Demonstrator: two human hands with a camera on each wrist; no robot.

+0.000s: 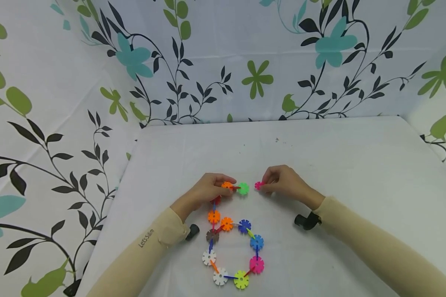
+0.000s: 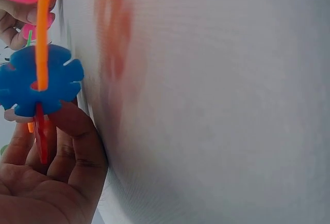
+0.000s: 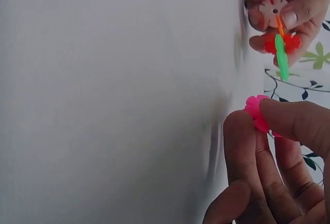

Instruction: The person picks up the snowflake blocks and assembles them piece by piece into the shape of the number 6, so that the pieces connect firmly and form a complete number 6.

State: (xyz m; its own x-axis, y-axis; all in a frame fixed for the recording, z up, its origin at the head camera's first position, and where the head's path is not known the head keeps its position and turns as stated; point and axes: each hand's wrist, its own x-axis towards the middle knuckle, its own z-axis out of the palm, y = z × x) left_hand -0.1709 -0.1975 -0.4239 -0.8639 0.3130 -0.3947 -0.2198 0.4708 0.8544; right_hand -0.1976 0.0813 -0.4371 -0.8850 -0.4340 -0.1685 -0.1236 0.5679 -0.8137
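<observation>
A chain of slotted, flower-shaped plastic discs lies on the white table, its lower part forming a loop with a pink disc (image 1: 257,265) and a white disc (image 1: 220,276). My left hand (image 1: 204,190) grips the chain's upper end, thumb and fingers around the discs beside an orange disc (image 1: 227,185). From that end a light green disc (image 1: 243,189) points right. Between thumb and forefinger my right hand (image 1: 288,183) pinches a loose pink disc (image 3: 254,111), a short gap away from the green one. A blue disc (image 2: 44,72) shows close up in the left wrist view.
The white table (image 1: 357,165) spreads around the hands, meeting a patterned cloth (image 1: 208,62) at the back and left. Dark wrist-camera pieces (image 1: 307,221) hang under both forearms. A brown disc (image 1: 212,236) joins the loop to the upper chain.
</observation>
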